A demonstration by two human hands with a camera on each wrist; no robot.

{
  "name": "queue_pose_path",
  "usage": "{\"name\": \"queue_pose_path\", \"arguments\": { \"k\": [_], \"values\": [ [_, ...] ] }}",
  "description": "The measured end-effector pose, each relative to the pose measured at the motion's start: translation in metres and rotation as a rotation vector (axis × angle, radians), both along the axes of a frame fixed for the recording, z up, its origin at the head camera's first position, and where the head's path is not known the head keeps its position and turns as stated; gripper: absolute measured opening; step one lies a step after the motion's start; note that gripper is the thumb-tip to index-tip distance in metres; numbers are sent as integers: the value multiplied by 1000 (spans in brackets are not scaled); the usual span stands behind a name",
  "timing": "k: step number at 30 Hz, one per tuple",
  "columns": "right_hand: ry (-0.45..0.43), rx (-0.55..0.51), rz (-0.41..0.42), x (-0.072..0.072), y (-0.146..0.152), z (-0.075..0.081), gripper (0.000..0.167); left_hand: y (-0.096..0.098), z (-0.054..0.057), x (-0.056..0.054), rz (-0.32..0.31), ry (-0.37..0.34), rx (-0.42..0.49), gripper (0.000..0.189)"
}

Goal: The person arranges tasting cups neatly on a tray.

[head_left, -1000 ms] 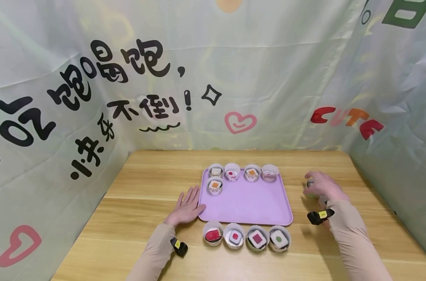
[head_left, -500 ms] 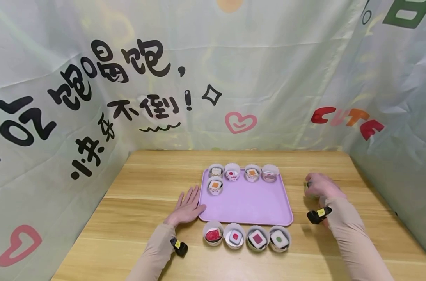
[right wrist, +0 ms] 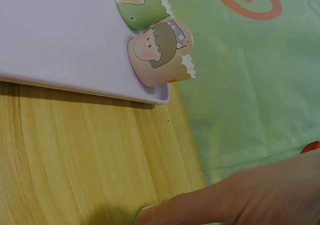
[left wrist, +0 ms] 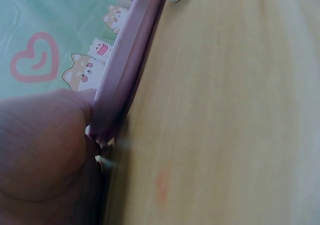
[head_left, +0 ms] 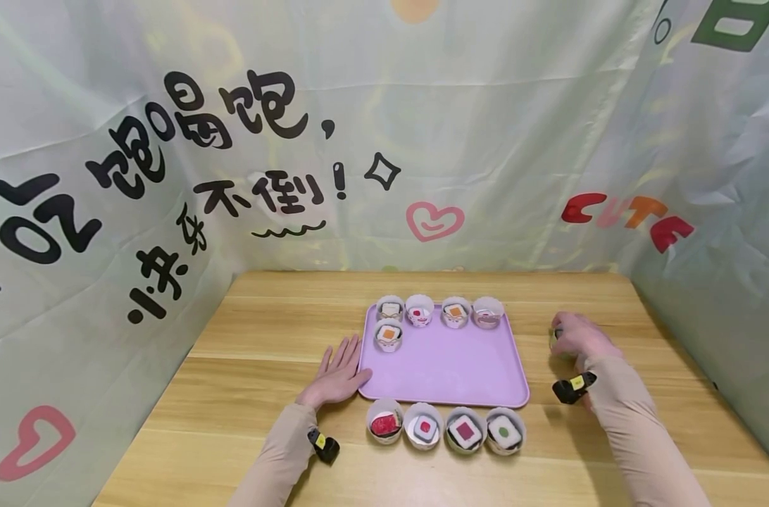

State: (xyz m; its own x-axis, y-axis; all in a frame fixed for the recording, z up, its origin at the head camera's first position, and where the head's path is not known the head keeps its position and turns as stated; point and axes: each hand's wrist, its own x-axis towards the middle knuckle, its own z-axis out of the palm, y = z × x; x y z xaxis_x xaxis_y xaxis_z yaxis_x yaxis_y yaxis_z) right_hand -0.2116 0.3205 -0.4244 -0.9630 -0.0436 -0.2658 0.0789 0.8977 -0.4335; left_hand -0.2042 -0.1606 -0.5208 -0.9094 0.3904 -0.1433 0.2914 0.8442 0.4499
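Nearest, four paper cups (head_left: 379, 407) holding sushi-like pieces (head_left: 465, 432) stand in a row on the tabletop (head_left: 264, 310), at six o'clock of the purple tray (head_left: 448, 366); mouths up, they line up nine to three. The left hand (head_left: 338, 378) lies near half past eight, fingers straight and grasping nothing, thumb against the tray's rim. The tray's long axis also runs nine to three. At three o'clock the right hand (head_left: 584, 338) has its grip curled round a small green-edged item (head_left: 555, 339); fingers cover most of it, so which way it points cannot be told. Farther, five more cups (head_left: 389, 346) stand upright on the tray: four along its far edge, ten to one, and one before the leftmost. By that count, the work looks about halfway: five cups on, four and the held item off.
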Motion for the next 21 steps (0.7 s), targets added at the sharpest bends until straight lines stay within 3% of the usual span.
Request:
{"name": "queue_pose_path", "arguments": {
  "k": [5,14,21],
  "values": [
    [4,-9,-14,-1,0,-3,54,0,-1,0,0,4,-1,72],
    [109,60,8,-6,2,-11,44,-1,-3,0,-2,8,3,72],
    [144,46,-6,-7,-1,-10,47,-1,-4,-1,-2,12,2,72]
  ]
}}
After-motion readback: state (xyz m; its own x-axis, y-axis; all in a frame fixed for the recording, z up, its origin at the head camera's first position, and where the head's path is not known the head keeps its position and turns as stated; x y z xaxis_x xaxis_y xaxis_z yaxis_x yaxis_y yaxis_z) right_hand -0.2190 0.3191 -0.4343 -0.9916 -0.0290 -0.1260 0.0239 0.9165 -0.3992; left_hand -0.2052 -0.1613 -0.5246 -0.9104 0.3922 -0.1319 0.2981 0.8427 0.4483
